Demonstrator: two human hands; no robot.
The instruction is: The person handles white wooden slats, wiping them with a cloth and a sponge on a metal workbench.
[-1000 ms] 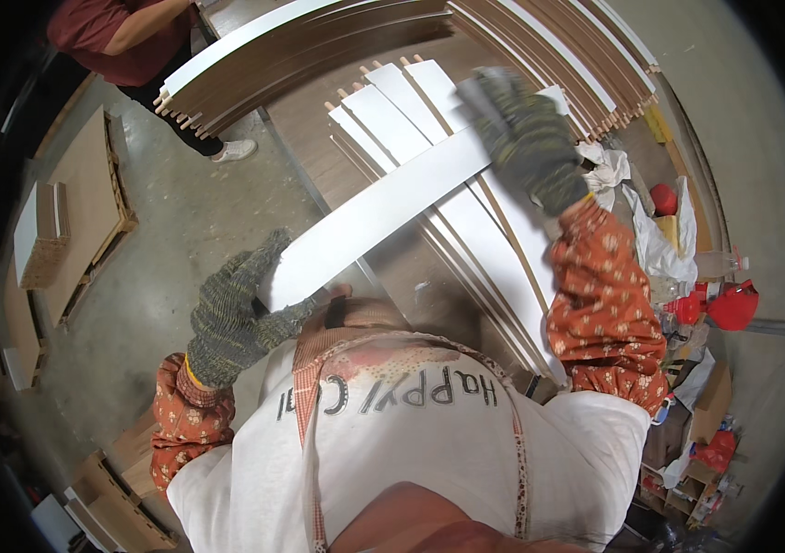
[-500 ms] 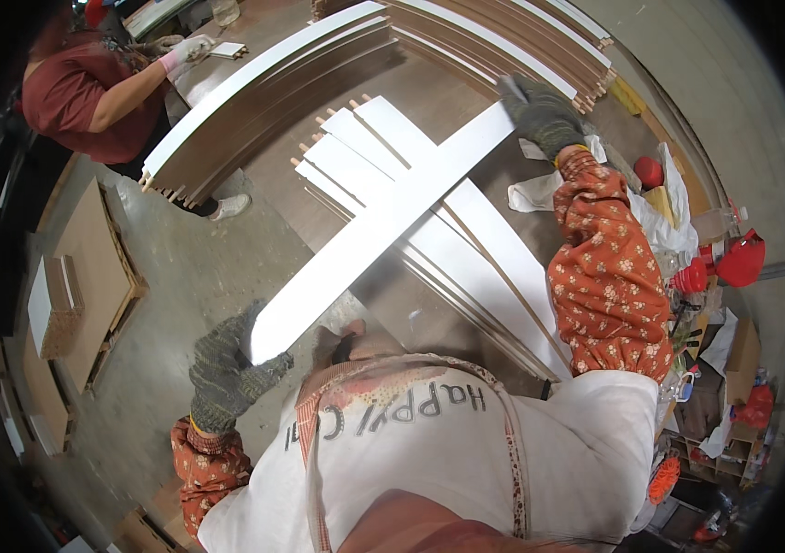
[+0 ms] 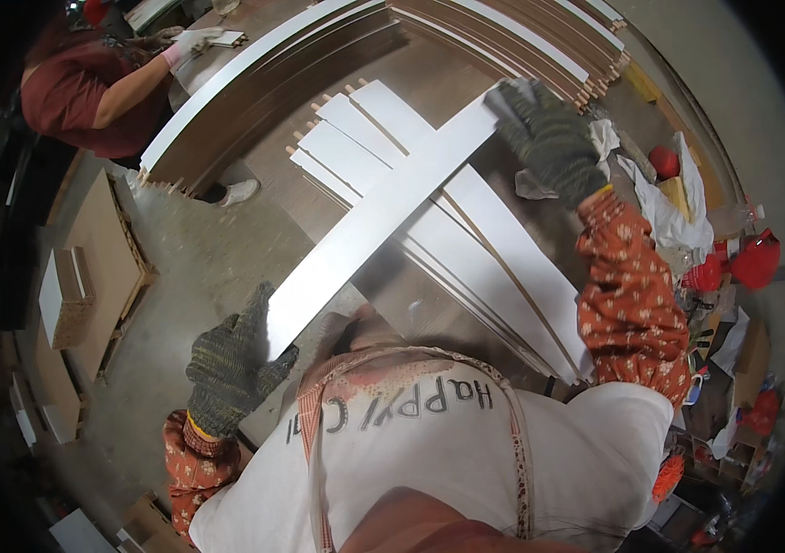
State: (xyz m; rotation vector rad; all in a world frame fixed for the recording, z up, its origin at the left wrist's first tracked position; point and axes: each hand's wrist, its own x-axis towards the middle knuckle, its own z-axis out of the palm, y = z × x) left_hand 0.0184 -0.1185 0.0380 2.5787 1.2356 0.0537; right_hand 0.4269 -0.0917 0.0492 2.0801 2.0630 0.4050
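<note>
A long white board (image 3: 376,219) lies slantwise in front of me, spanning both of my gloved hands. My left hand (image 3: 238,369), in a dark grey knit glove, is closed round its near left end, with the thumb on the edge. At the far right end is my right hand (image 3: 547,138), in a matching glove; its fingers lie over the board's tip and are a little blurred. Beneath, crossing it, several white boards (image 3: 508,267) are fanned out on the brown table (image 3: 420,313), with wooden dowels sticking out of their far ends.
Tall stacks of white-faced boards (image 3: 259,69) curve along the far side. A person in a dark red shirt (image 3: 88,101) works at the far left. Boards on a pallet (image 3: 102,267) stand on the floor at left. Red items (image 3: 754,260), crumpled paper and a plastic bottle clutter the right.
The held board's far right end has shifted slightly left and its near end slightly right. My right hand has moved a little down, with its fingers more spread over the end.
</note>
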